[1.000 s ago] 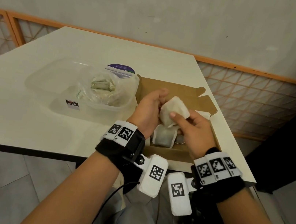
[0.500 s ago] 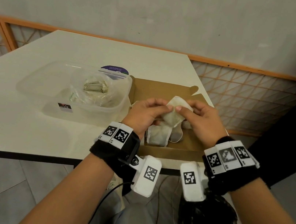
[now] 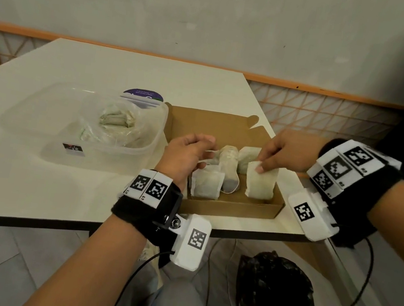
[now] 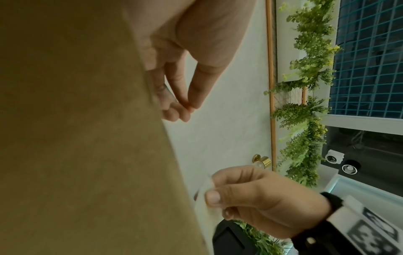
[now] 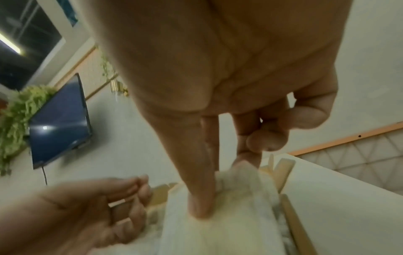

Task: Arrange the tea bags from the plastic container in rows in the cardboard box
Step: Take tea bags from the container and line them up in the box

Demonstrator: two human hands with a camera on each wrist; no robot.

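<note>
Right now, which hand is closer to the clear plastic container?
Left. The left hand hovers over the cardboard box's left edge, right beside the plastic container. The right hand pinches a tea bag at the box's far right side.

Left hand (image 3: 186, 154) hides part of the cardboard box (image 3: 229, 205); left wrist view mostly blocked by cardboard; contents of plastic container (image 3: 141, 149) indistinct.

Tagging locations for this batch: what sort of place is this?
Probably an indoor office or lounge, not a kitchen: a white rectangular table against a plain wall, a dark wall-mounted flat screen, and green leafy garlands by a window.
</note>
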